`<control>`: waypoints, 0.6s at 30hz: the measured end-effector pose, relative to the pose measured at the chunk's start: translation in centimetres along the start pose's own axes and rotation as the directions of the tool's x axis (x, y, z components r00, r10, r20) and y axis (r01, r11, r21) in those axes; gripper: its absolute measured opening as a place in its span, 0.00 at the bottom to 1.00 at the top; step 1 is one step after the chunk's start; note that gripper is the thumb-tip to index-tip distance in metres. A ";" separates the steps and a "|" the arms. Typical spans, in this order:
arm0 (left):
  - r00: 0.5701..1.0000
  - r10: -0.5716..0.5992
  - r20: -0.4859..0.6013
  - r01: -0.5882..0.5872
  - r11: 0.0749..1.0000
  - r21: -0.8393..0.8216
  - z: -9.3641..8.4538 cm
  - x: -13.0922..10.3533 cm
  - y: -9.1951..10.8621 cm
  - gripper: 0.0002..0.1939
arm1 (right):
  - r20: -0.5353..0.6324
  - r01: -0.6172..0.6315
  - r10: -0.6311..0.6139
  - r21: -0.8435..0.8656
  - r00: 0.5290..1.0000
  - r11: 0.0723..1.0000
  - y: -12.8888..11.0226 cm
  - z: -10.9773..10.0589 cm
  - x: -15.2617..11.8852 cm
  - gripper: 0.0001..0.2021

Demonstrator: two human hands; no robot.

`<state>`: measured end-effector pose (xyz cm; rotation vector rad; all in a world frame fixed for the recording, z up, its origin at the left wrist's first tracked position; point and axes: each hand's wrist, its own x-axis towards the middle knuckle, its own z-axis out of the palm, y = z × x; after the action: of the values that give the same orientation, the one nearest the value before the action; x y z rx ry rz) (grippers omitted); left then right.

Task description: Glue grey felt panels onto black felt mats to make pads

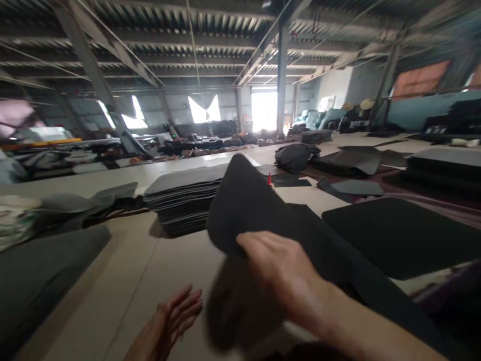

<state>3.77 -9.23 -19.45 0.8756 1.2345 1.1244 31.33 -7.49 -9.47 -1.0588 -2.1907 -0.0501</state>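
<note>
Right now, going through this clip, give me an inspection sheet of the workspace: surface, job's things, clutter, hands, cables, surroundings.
Surface: long pale worktable, bare in front of the person.
Job's things: dark sheet, lifted and bent, blurred by motion; stack of dark sheets behind it on the table.
Clutter: flat dark piece at right; grey fabric pile at left; dark bag farther back.
Hands: right hand grips the dark sheet's near edge; left hand open, fingers spread, low over the table, holding nothing.
Cables: nothing seen.
Surroundings: large workshop hall, corrugated metal roof, steel column, bright windows at the far wall; no other person clearly visible.
</note>
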 end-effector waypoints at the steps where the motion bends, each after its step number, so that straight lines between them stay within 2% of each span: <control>1: 1.000 -0.026 -0.007 0.025 0.993 -0.115 -0.1 -0.3 0.4 0.38 | 0.129 0.036 -0.052 0.123 0.990 0.992 -1.7 2.3 -0.1 0.20; 3: 0.996 -0.086 -0.021 0.077 0.956 -0.283 -0.9 -0.9 0.9 0.42 | 0.269 0.147 -0.247 0.343 0.931 0.928 -3.7 6.1 -0.9 0.26; 5: 0.989 -0.144 -0.026 0.125 0.926 -0.356 -2.3 -1.4 1.0 0.42 | 0.328 0.177 -0.342 0.441 0.881 0.880 -3.5 8.1 -2.3 0.32; 6: 0.984 -0.172 -0.041 0.146 0.921 -0.361 -3.0 -1.7 0.9 0.41 | 0.342 0.148 -0.315 0.435 0.886 0.888 -2.7 8.4 -3.3 0.34; 7: 0.978 -0.198 -0.072 0.162 0.924 -0.346 -3.6 -2.1 0.8 0.39 | 0.344 0.087 -0.234 0.394 0.909 0.915 -1.4 8.4 -4.4 0.33; 9: 0.965 -0.218 -0.144 0.173 0.946 -0.275 -4.3 -2.6 0.4 0.38 | 0.307 -0.080 0.001 0.247 0.952 0.966 2.0 7.9 -7.1 0.28; 11: 0.972 -0.175 -0.157 0.148 0.974 -0.169 -4.3 -2.9 0.1 0.39 | 0.243 -0.214 0.197 0.043 0.950 0.976 5.7 7.3 -10.0 0.24; 12: 0.982 -0.130 -0.138 0.115 0.987 -0.113 -4.1 -2.8 -0.1 0.40 | 0.214 -0.235 0.240 -0.052 0.947 0.971 7.4 7.1 -11.5 0.24; 13: 0.990 -0.084 -0.114 0.077 0.995 -0.062 -3.9 -2.8 -0.3 0.39 | 0.187 -0.251 0.276 -0.145 0.943 0.957 8.8 7.0 -12.8 0.24; 15: 0.997 -0.018 -0.074 0.019 1.000 0.011 -3.6 -2.4 -0.4 0.38 | 0.171 -0.210 0.266 -0.287 0.949 0.934 10.6 7.2 -14.8 0.26; 18: 0.999 0.022 -0.042 -0.019 0.997 0.073 -4.0 -1.9 -0.4 0.36 | 0.155 -0.108 0.188 -0.419 0.970 0.902 10.6 8.1 -15.6 0.27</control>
<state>-0.07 -11.41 -19.95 0.9244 1.3108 1.1259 40.78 -8.45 -27.69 -1.5171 -2.3212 -0.3659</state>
